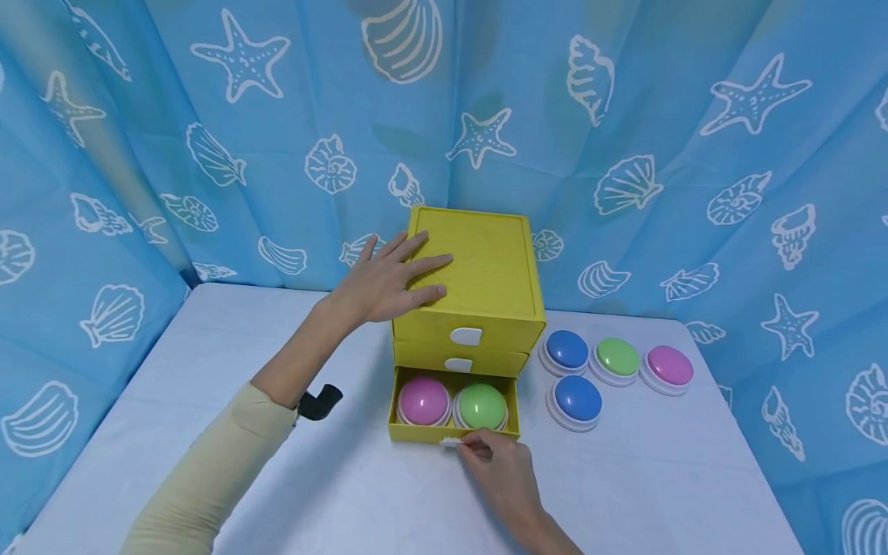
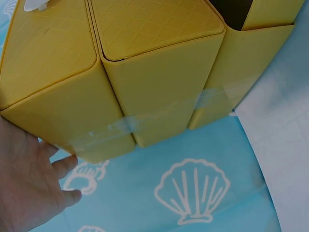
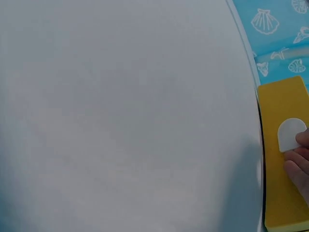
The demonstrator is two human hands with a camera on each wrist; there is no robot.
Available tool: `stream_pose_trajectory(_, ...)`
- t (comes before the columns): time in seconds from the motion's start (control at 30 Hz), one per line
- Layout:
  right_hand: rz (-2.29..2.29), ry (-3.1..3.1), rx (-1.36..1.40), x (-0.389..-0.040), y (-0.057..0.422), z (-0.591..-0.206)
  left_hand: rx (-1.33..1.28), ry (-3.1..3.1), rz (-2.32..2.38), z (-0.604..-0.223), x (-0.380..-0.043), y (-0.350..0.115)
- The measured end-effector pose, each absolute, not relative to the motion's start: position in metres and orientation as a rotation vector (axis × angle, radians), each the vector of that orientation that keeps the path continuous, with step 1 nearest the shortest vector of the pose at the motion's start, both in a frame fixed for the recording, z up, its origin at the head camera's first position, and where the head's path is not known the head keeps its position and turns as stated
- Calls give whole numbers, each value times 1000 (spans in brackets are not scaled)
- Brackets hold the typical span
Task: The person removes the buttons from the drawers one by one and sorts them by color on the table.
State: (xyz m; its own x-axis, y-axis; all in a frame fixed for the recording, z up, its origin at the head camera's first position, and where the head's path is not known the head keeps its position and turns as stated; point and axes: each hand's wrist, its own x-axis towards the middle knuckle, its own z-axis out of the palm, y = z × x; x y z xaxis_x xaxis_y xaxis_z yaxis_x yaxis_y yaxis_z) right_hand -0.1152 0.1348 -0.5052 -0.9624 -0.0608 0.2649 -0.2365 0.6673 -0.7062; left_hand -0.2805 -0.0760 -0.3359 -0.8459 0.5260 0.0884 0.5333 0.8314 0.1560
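A yellow three-drawer box (image 1: 479, 262) stands at the back of the white table. My left hand (image 1: 381, 281) rests on its top near the left edge, fingers spread; the left wrist view shows that hand (image 2: 29, 179) beside the box's side wall (image 2: 159, 92). The bottom drawer (image 1: 416, 435) is pulled out, and a pink push-light (image 1: 424, 400) and a green one (image 1: 482, 406) sit inside it. With thumb and fingers my right hand (image 1: 502, 478) pinches the drawer's white handle (image 1: 451, 442), also seen in the right wrist view as a rounded white tab (image 3: 291, 134).
Right of the box lie two blue domes (image 1: 566, 349), a green dome (image 1: 618, 357) and a pink dome (image 1: 670, 365), all with white bases. A blue shell-patterned curtain (image 1: 513, 177) hangs behind and beside the white table (image 1: 624, 486). A black device (image 1: 321, 402) shows at my left wrist.
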Motion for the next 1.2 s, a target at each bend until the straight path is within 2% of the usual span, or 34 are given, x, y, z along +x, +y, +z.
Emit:
stream_pose_trajectory(0.7, 1142, -2700, 293, -89, 134, -505, -860, -2975, -274, -336, -281, -77)
stream_pose_trajectory(0.93, 1159, -2884, 288, -85, 141, -486, -859, -2976, -277, -336, -281, -76)
stream_pose_trajectory(1.2, 1326, -2731, 485, -96, 166, -463, -862, -2973, -269, -336, -281, -77)
